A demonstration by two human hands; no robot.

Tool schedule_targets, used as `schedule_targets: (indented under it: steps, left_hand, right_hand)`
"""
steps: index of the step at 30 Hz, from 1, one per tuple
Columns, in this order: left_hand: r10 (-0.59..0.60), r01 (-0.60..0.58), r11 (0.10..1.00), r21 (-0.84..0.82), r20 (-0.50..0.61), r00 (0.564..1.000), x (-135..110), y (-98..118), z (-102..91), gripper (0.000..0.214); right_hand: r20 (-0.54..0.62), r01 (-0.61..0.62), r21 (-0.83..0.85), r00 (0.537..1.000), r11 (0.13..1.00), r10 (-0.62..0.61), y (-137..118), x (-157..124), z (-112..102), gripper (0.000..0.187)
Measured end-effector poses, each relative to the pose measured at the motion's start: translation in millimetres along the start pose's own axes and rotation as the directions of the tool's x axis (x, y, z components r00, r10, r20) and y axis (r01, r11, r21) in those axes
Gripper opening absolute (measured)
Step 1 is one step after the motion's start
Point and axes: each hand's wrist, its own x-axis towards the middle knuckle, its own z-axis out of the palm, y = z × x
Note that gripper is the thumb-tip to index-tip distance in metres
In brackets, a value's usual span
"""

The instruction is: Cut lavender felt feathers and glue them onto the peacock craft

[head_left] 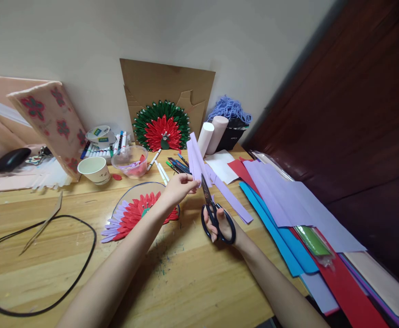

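My left hand pinches the lower end of a lilac paper strip, which stands up from the fingers. Black-handled scissors sit in my right hand, its fingers through the loops. The blades point up and away and meet the strip close to my left fingertips; whether they are parted is hard to see. Another lilac strip lies on the table behind the scissors. Left of my left forearm, partly hidden by it, lies a round board with red and lilac paper petals.
A cardboard panel bearing a green and red petal fan leans on the wall. A paper cup, a clear bowl and several markers stand near it. Coloured paper sheets pile up at right. A black cable loops at left.
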Motion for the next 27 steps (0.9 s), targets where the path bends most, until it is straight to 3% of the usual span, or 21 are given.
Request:
schedule_targets:
  steps: [5,10,19,27]
  left_hand:
    - [0.232,-0.203,0.912,0.356,-0.039,0.972,-3.4,-5.1,2.2,0.016]
    - [0.245,-0.219,0.798,0.561,0.029,0.969,-10.2,-2.2,4.2,0.016]
    - [0.081,-0.139,0.915,0.379,0.165,0.983,-5.2,-0.6,-2.2,0.015]
    - [0.071,-0.1,0.941,0.324,0.099,0.992,-8.3,11.3,-8.0,0.012]
  right_hand:
    - [0.058,-0.009,0.026,0.998,1.0,0.007,-2.6,0.5,2.2,0.082]
    - [0.013,0.019,-0.049,1.0,0.999,-0.018,-7.9,-4.2,4.1,0.08]
    - [0.037,0.065,-0.045,0.997,0.997,-0.063,-5.1,-2.6,1.1,0.077]
    - [0.087,0.063,-0.002,0.994,0.998,-0.063,-4.1,-1.1,-2.5,0.075]
